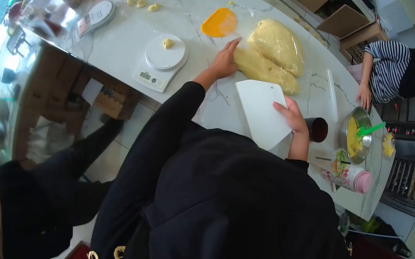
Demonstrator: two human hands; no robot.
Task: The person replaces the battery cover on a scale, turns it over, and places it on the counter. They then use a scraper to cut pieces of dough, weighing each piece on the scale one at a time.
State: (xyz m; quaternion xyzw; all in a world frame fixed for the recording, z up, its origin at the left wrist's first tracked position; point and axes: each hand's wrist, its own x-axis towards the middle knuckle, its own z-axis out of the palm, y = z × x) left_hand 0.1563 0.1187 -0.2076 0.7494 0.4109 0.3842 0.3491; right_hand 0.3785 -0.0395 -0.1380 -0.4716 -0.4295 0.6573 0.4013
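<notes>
In my right hand (294,117) is a white dough scraper (263,110), held by its right edge above the marble table. Yellow dough (275,45) lies beyond it in two joined lumps under shiny clear plastic wrap (264,70). My left hand (224,62) is at the left end of the dough, its fingers closed at the edge of the wrap; the fingertips are slightly blurred. Left of that hand stands a white digital scale (159,66) with a small dough piece (168,43) on its round plate. An orange scraper (219,22) lies just past my left hand.
Small dough pieces (141,3) and a second scale (95,18) are farther off. To the right are a dark cup (317,129), a pink-lidded bottle (354,180) and a steel bowl (366,143) of yellow mixture with a green spatula (372,129). A person in stripes (390,68) is beside the bowl.
</notes>
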